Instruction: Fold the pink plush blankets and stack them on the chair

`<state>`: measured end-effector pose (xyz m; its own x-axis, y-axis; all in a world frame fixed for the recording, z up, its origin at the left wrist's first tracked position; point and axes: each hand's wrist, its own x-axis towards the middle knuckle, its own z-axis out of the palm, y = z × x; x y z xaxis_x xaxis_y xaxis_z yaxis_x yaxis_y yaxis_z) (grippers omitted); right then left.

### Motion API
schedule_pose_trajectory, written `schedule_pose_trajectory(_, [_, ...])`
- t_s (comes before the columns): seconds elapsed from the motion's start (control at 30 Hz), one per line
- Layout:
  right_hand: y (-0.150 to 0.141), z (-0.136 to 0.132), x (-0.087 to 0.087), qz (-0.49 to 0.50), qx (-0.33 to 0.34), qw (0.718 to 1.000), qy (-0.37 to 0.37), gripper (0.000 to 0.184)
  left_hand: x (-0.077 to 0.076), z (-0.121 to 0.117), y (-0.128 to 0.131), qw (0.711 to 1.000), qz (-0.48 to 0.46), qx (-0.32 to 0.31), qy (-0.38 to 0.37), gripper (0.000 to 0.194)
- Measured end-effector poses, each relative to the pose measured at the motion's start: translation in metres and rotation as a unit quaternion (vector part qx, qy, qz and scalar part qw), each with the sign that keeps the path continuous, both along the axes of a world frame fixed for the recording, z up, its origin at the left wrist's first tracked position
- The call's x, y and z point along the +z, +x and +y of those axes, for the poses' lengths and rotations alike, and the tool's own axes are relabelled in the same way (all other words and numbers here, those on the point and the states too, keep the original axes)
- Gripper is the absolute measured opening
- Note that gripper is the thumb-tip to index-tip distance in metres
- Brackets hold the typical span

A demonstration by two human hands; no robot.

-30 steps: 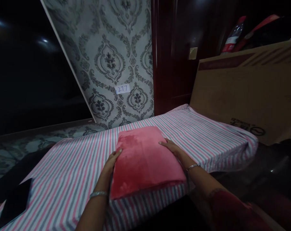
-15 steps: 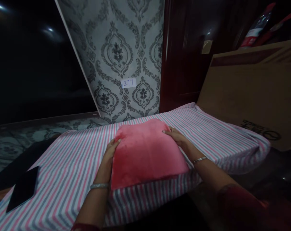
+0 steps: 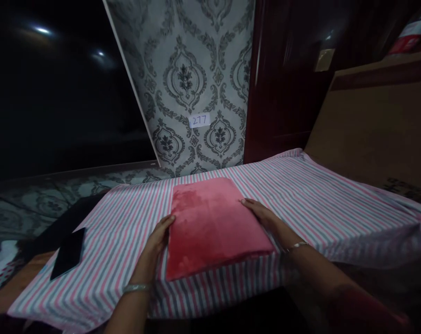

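A flat pink-red plush cushion cover lies on the striped cloth near its front edge, its pile darker on the left side. My left hand holds its left edge, with the thumb on top and the other fingers partly hidden along the side. On the opposite edge, my right hand grips the cover with its thumb over the top. The undersides of both hands' fingers are out of sight.
The pink, white and grey striped cloth covers the table. A dark phone or tablet lies at left. A large black screen stands behind it. At right are a cardboard box and a bottle.
The cover was bulged in the middle and now lies flatter. Both hands have come slightly nearer to me along its side edges. The view has shifted a little to the left.
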<state>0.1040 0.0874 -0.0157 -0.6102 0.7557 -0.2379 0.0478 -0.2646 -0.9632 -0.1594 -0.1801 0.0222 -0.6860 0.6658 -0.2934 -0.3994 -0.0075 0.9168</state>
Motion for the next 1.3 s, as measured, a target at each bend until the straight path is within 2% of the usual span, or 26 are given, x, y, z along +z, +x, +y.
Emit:
schedule_pose_trajectory(0.07, [0.014,-0.011,-0.007,0.028,0.053,0.998,0.003,0.073,-0.008,-0.009,0.004,1.0,0.02,-0.015,0.001,0.069])
schedule_pose_trajectory(0.17, [0.027,-0.029,-0.006,0.05,0.099,0.992,0.061,0.08,-0.015,-0.016,0.013,0.997,0.074,-0.037,0.001,0.085])
schedule_pose_trajectory(0.27, [0.034,-0.036,-0.003,0.044,0.081,0.99,0.109,0.079,-0.017,-0.021,0.015,0.995,0.088,-0.042,-0.003,0.084])
schedule_pose_trajectory(0.33, [0.037,-0.034,0.0,0.002,0.073,0.989,0.132,0.071,-0.014,-0.024,0.012,0.995,0.085,-0.039,-0.038,0.082])
schedule_pose_trajectory(0.37, [0.037,-0.033,0.002,-0.036,0.061,0.985,0.154,0.067,-0.01,-0.025,0.011,0.992,0.106,-0.027,-0.067,0.084])
schedule_pose_trajectory(0.43, [0.031,-0.032,0.011,-0.113,0.019,0.966,0.232,0.06,0.002,-0.021,0.012,0.967,0.223,0.016,-0.123,0.087])
schedule_pose_trajectory(0.5, [0.013,-0.039,0.025,-0.132,-0.013,0.932,0.337,0.057,0.016,-0.009,0.021,0.904,0.402,0.035,-0.14,0.081])
schedule_pose_trajectory(0.57, [-0.015,-0.057,0.038,-0.096,0.006,0.893,0.44,0.056,0.026,0.009,0.039,0.815,0.56,-0.013,-0.147,0.071])
schedule_pose_trajectory(0.6, [-0.029,-0.069,0.043,-0.098,0.03,0.868,0.485,0.057,0.028,0.018,0.049,0.767,0.615,-0.048,-0.174,0.068])
schedule_pose_trajectory(0.7, [-0.063,-0.103,0.048,-0.233,0.102,0.78,0.571,0.058,0.019,0.038,0.073,0.634,0.695,-0.12,-0.317,0.064])
schedule_pose_trajectory(0.73, [-0.068,-0.111,0.046,-0.273,0.123,0.756,0.582,0.057,0.013,0.041,0.077,0.603,0.702,-0.134,-0.356,0.063])
schedule_pose_trajectory(0.8, [-0.067,-0.115,0.041,-0.316,0.149,0.728,0.59,0.057,0.002,0.042,0.079,0.567,0.706,-0.15,-0.396,0.062])
schedule_pose_trajectory(0.93, [-0.04,-0.091,0.028,-0.366,0.144,0.714,0.579,0.063,-0.007,0.039,0.075,0.551,0.711,-0.164,-0.404,0.064])
schedule_pose_trajectory(1.03, [-0.02,-0.067,0.019,-0.413,0.124,0.728,0.533,0.065,-0.005,0.04,0.076,0.554,0.705,-0.172,-0.407,0.065])
schedule_pose_trajectory(1.13, [-0.008,-0.055,0.009,-0.418,0.115,0.746,0.505,0.064,-0.004,0.043,0.078,0.558,0.702,-0.171,-0.409,0.066])
schedule_pose_trajectory(1.3, [0.01,-0.036,0.0,-0.431,0.124,0.749,0.488,0.06,-0.008,0.041,0.077,0.571,0.694,-0.174,-0.403,0.066])
